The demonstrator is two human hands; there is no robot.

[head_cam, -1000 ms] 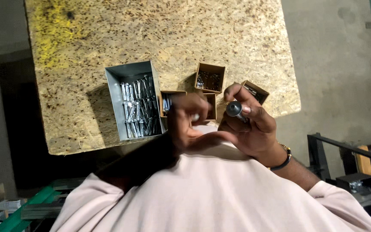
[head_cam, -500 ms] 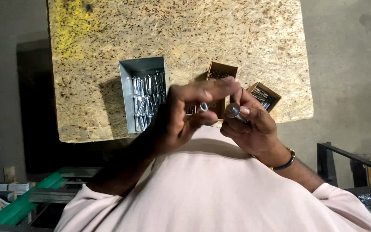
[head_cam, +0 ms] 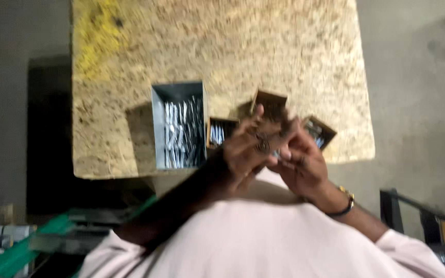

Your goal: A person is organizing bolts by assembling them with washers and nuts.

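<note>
Head view, motion-blurred: left hand (head_cam: 243,154) and right hand (head_cam: 300,164) raised together at the frame's centre, fingertips meeting over the near edge of the table (head_cam: 222,46). Between the fingertips, a small metal piece (head_cam: 273,152), barely legible in the blur; which hand pinches it cannot be told, though both have fingers curled around it. At 9 o'clock of the hands, a grey metal tray (head_cam: 178,126) filled with shiny bolts or screws, lying lengthwise on the speckled yellow-brown table. Just beside the tray, at 10 o'clock of the hands, a small brown box (head_cam: 220,131) with bright metal parts inside, partly covered by the left hand. At 12 o'clock, a second brown box (head_cam: 270,103); at 2 o'clock, a third brown box (head_cam: 319,131), near the table's edge. Right wrist carries a dark band (head_cam: 345,205). Pale pink shirt (head_cam: 263,242) fills the lower frame.
</note>
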